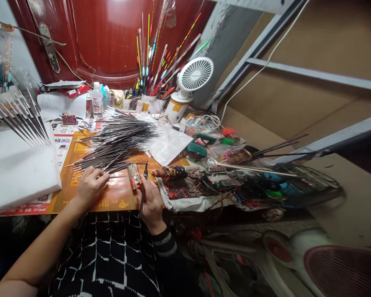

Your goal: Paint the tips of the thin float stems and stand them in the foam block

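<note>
My left hand (92,186) is closed, thumb and fingers pinching one thin dark fishing float whose shaft runs right towards a small paint-stained block (135,176). My right hand (151,202) is wrapped round a slim dark brush (146,170), its tip pointing up. The fingers of that hand lie against the block's right side. Just beyond my left hand spreads a large pile of fishing floats (120,136), dark shafts with pale ends. Both hands rest over an orange-brown board (114,200) at the table's front edge.
At left, more floats (21,117) stand in a white foam block (21,173). A white fan (196,74), a bottle (97,99) and cups of bright floats line the back. Right of my hands lie a stained cloth (185,202), a wrapped orange-black handle (170,172) and tangled clutter.
</note>
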Motion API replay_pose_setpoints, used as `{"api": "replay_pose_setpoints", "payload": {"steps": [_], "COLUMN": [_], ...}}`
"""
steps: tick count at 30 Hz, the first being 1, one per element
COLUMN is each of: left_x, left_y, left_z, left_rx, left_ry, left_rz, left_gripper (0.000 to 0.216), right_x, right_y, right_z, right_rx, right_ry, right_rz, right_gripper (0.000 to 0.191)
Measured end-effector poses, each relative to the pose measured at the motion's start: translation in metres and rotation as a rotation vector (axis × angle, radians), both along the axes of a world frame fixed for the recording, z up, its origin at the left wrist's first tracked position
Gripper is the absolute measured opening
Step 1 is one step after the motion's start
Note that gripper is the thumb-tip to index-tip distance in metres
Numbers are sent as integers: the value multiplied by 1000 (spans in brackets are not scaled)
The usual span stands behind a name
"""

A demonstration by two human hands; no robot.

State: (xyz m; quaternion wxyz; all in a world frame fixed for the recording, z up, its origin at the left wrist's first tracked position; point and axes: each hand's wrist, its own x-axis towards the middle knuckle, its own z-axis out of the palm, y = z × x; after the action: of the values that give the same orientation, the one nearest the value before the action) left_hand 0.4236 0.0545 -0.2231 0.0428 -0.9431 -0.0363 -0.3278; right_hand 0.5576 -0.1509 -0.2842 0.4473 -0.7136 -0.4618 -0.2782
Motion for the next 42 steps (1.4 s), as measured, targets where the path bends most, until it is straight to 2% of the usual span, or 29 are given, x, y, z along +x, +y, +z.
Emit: {"api": "replay_pose_setpoints", "payload": {"steps": [8,17,33,37,42], "left_x": [2,-31,-32,-37,-37], "left_y": [2,27,19,21,20], "left_z": [-4,-10,-15,-17,-17], "left_rx": [4,-84,-224,-260,-283], "left_ry": [-38,-88,-113,-127,-97], "left_rz": [-55,-44,-42,-43,-24], "left_gripper": [15,17,16,15,18], "right_x": [3,2,-1,-9,-18], "right_y": [3,4,-2,-10,-19], "right_z": [-5,-5,-9,-7,-21], "right_rx": [-55,-62,-70,44,74], "right_ry": [11,31,9,6,-107], "right_rz": [-32,-58,-133,-96,110], "right_gripper": [63,64,60,52,51]}}
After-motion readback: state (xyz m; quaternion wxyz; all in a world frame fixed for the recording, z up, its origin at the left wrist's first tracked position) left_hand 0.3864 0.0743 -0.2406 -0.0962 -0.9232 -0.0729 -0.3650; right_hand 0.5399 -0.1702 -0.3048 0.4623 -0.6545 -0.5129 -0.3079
